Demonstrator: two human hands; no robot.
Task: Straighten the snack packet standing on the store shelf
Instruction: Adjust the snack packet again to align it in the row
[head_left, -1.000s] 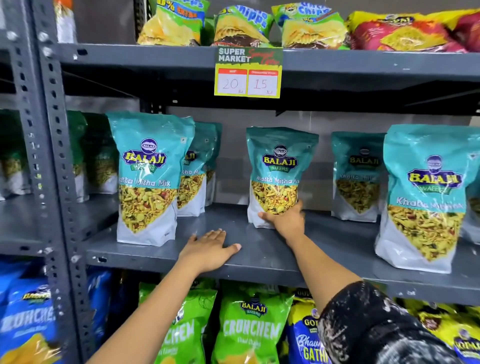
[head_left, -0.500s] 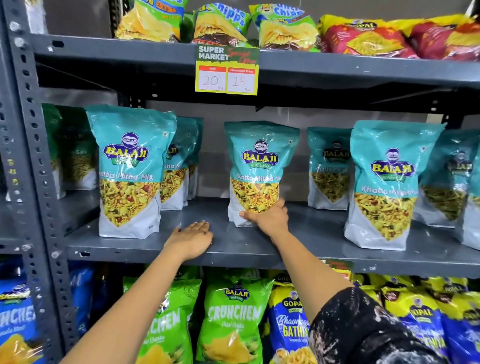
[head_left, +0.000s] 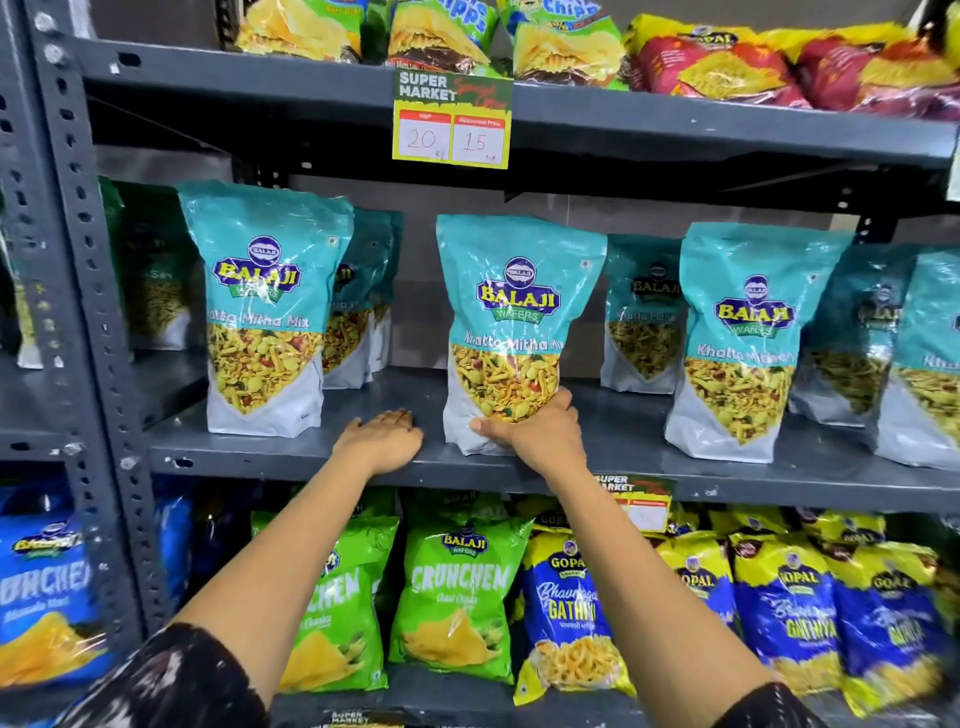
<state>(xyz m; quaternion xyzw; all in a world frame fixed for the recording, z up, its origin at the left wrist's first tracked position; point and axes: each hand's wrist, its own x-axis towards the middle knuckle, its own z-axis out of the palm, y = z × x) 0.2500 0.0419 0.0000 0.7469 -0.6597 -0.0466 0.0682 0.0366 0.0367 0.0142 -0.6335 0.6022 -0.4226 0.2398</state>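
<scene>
Grey steel forms the middle shelf (head_left: 623, 441), which carries a row of teal snack pouches standing along it. The snack packet (head_left: 511, 322) stands near the centre of that shelf, close to its front edge, upright with its top leaning slightly to the right. Another teal pouch (head_left: 265, 306) stands well apart to its left, and one more (head_left: 743, 338) to its right, with others farther back. A yellow price tag (head_left: 452, 124) hangs from the shelf above, left of the packet's top. Green crisp bags (head_left: 457, 592) fill the shelf below.

The right hand (head_left: 537, 434) grips the packet's lower right corner, fingers wrapped round the side and thumb pressed across the white base at the front. The left hand (head_left: 382, 441) lies flat and open, palm down on the shelf board just left of the packet, not touching it.
</scene>
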